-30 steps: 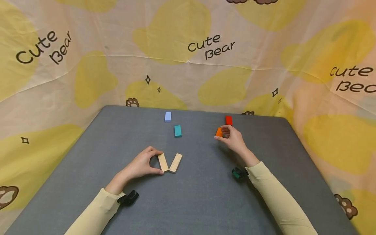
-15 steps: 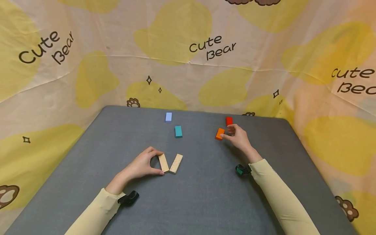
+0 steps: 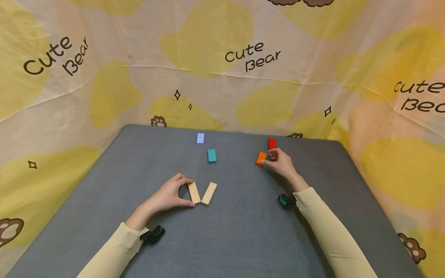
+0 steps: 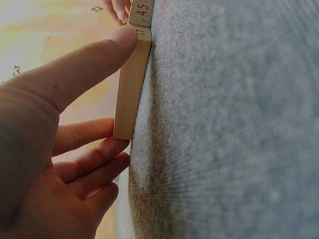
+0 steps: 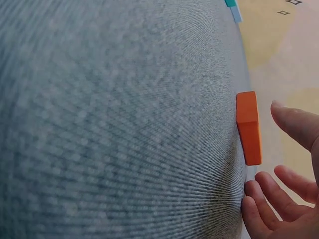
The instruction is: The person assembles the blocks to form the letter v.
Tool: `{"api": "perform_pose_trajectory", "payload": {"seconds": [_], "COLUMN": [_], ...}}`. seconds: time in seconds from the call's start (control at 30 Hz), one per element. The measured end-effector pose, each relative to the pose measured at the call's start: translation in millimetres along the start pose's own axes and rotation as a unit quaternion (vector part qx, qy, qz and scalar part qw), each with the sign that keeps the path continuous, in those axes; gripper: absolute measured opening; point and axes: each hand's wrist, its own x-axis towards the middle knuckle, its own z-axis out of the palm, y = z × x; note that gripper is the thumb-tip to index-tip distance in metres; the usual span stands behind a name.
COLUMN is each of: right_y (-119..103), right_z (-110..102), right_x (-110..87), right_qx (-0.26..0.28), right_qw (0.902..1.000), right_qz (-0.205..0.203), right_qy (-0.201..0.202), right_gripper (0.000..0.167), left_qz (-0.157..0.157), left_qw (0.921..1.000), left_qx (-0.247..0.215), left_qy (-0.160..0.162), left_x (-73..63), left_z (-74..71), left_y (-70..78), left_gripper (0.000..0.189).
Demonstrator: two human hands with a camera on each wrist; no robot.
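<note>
My left hand (image 3: 168,195) pinches a plain wooden block (image 3: 194,193) end to end, thumb at the near end and fingertips at the far one; the block (image 4: 132,89) lies flat on the table. A second wooden block (image 3: 209,194) slants beside it, their near ends together in a V. Printed digits show on an end face in the left wrist view. Beside an orange block (image 3: 261,158), my right hand (image 3: 283,164) has its thumb and fingers spread apart. The right wrist view shows a gap between that thumb and the orange block (image 5: 248,124).
Behind the right hand lies a red block (image 3: 272,143), partly overlapped by the fingers. A teal block (image 3: 212,156) and a light blue block (image 3: 200,139) lie farther back, left of centre. A printed cloth (image 3: 194,50) hangs around the grey table (image 3: 229,239).
My right hand has let go of the orange block and drawn back a little to the right. The left hand and the wooden blocks have stayed in place.
</note>
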Motion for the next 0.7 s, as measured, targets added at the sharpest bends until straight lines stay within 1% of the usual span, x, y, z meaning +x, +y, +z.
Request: {"api": "perform_pose_trajectory", "payload": {"seconds": [0.3, 0.7], "right_y": [1.1, 2.3], "right_z": [6.1, 9.3], "right_x": [2.0, 4.8], "right_qx": [-0.007, -0.020], "right_qw": [0.9999, 0.9997], "right_qz": [0.006, 0.000], "right_qy": [-0.009, -0.017], "right_gripper": [0.066, 0.067], "left_qz": [0.002, 0.013], "left_qw": [1.0000, 0.9999], "left_qx": [0.000, -0.001], "left_qy": [0.000, 0.009], "left_x": [-0.1, 0.2], "left_z": [0.1, 1.1], "left_y": [-0.7, -1.3], "left_gripper": [0.074, 0.075]}}
